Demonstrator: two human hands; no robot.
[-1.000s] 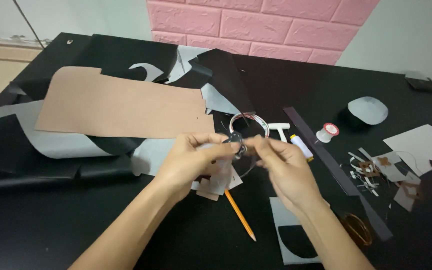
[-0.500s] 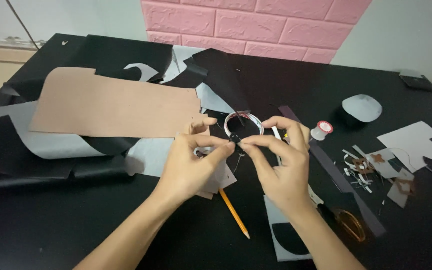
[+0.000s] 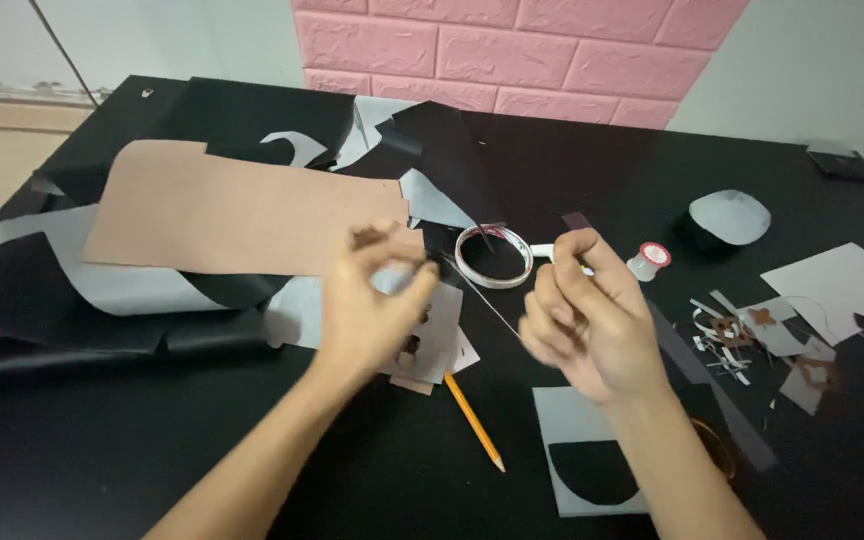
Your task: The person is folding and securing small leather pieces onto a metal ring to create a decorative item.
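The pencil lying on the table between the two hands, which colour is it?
The pencil is orange, seen best in the head view.

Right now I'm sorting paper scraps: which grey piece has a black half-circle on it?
The grey square below the right hand, beside the pencil.

Few packages/labels here, no signs or screens. Small white glue bottle w/ red cap (image 3: pixel 648 260): stands on the black table just right of the right hand (image 3: pixel 582 320), beyond its fingertips, near the tape roll. Red cap on top, white round body, label too small to make out. Dark flat box-like item (image 3: pixel 840 163) at far right table edge, well apart from both hands; can't tell if it's a package or a device.
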